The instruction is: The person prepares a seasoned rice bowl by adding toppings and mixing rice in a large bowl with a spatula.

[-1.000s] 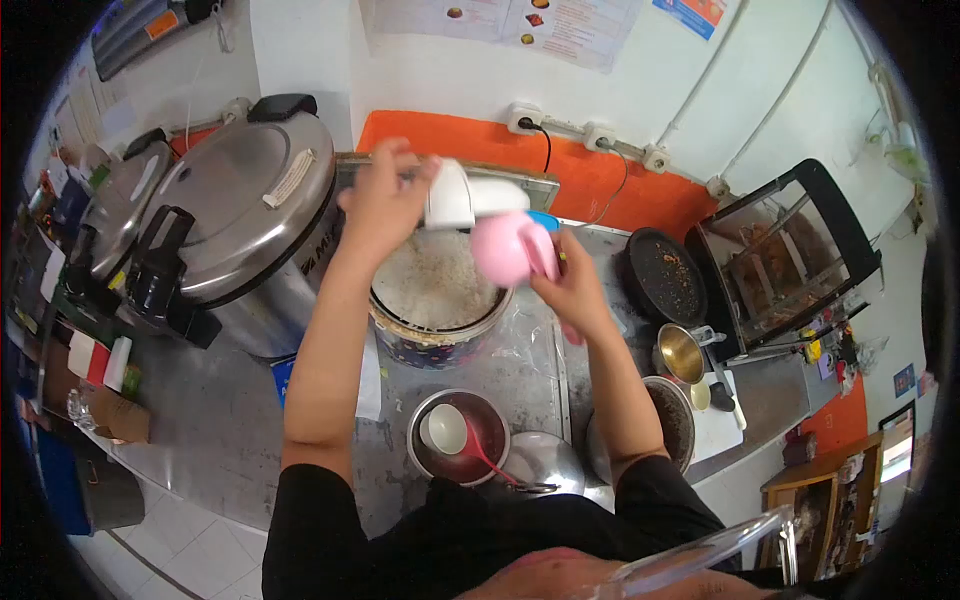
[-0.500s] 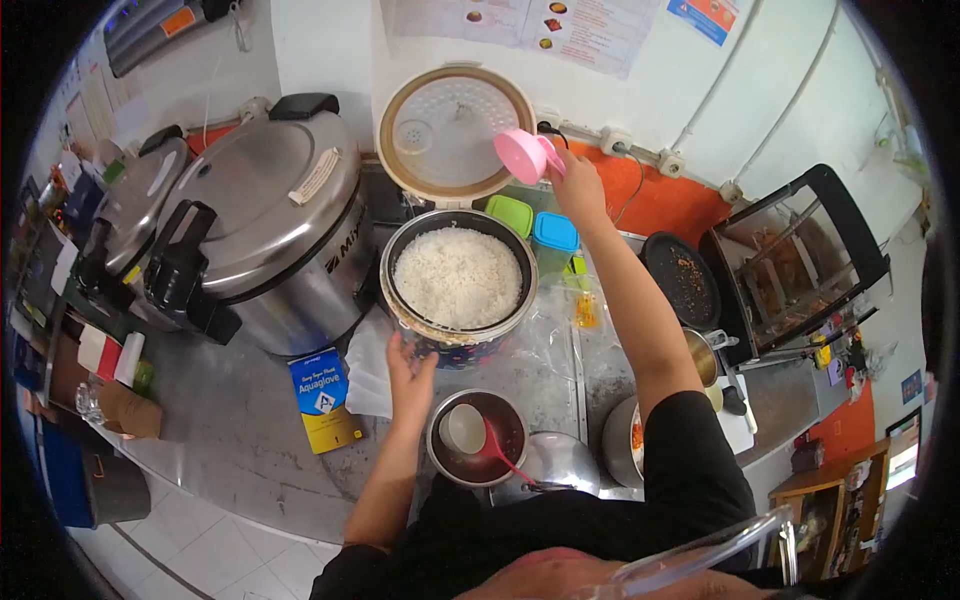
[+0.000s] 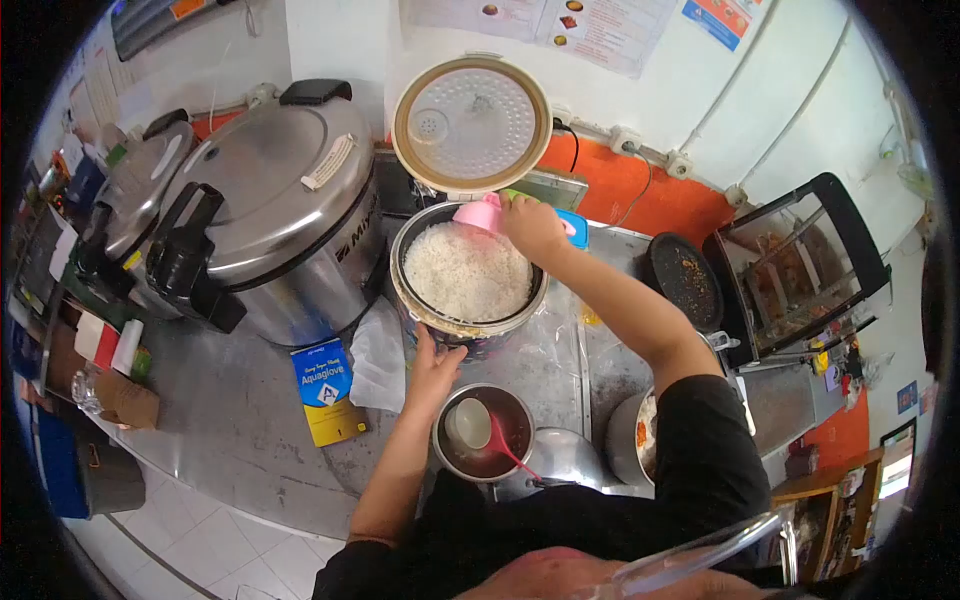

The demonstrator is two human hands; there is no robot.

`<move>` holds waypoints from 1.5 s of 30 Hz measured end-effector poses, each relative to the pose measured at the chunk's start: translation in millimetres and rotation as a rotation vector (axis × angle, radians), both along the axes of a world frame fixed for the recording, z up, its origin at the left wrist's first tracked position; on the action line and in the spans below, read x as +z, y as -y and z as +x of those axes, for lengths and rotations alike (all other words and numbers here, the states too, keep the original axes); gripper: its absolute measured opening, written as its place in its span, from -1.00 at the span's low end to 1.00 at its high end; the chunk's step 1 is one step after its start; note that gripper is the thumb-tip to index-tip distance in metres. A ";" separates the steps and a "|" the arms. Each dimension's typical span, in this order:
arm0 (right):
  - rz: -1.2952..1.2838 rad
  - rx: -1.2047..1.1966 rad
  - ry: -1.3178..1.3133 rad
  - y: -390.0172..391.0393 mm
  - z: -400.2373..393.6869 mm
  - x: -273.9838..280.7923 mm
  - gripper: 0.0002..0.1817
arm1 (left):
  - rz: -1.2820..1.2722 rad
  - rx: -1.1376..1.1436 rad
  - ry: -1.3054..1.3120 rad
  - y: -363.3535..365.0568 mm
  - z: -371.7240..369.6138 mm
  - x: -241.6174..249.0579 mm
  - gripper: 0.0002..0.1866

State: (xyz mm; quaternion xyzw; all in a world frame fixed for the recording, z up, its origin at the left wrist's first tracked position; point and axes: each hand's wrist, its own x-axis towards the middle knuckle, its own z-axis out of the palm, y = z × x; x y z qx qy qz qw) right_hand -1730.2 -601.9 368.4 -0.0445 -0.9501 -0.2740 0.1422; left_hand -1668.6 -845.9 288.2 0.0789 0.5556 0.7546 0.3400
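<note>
My right hand (image 3: 532,228) is closed around the handle of a pink, rounded plastic scoop (image 3: 478,213), which is over the far side of the round rice cooker with a patterned body (image 3: 485,347); whether it touches the white cooked rice (image 3: 462,272) inside, I can't tell. My left hand (image 3: 435,368), thumb and fingers apart, touches the cooker's near side. The cooker's round, pale lid (image 3: 480,125) stands raised behind it. Nearer me than the cooker, a round steel bowl (image 3: 512,408) holds a white cup-shaped ladle with a red handle (image 3: 468,424). Left of the cooker, a blue-and-yellow cardboard box (image 3: 328,390) lies on the grey metal table (image 3: 235,410).
</note>
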 end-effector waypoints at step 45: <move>-1.147 -0.153 0.735 -15.8 17.9 17.5 -0.67 | -0.173 -0.003 -0.425 21.7 -12.3 -15.3 -0.20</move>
